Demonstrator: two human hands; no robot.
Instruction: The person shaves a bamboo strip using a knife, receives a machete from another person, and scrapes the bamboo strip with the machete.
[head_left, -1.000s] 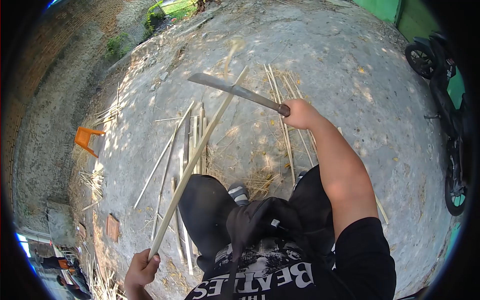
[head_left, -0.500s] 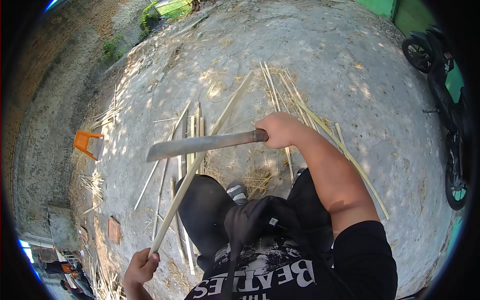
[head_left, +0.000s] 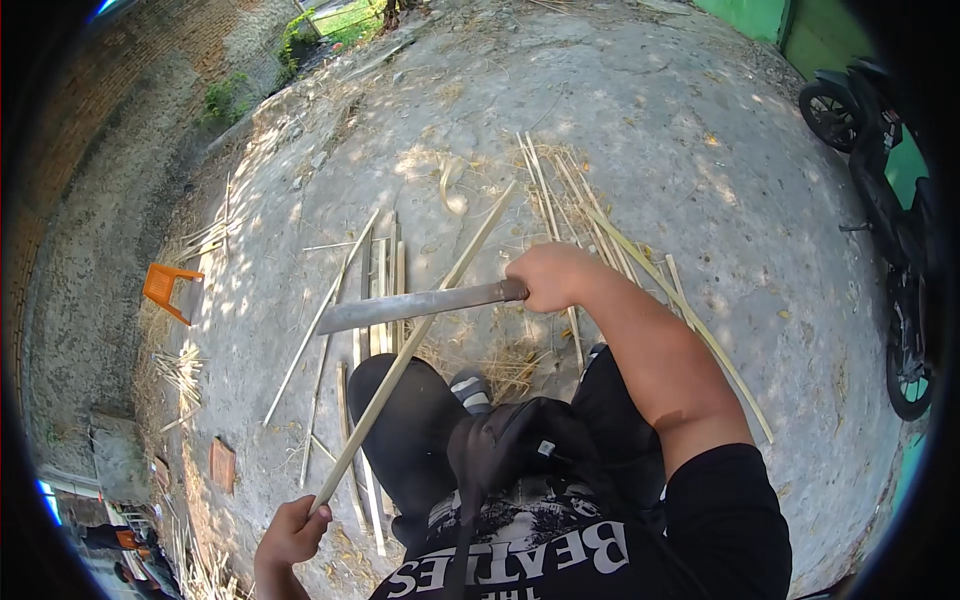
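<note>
Over the left knee, the pale strip runs forward from the left grip, which pinches its near end; its far end sits lower in view than half a second earlier. The right grip is closed around the machete, which crossed near the strip's far end one second earlier and now crosses around mid-length. The strip passes left of the right grip; contact with the machete cannot be confirmed.
</note>
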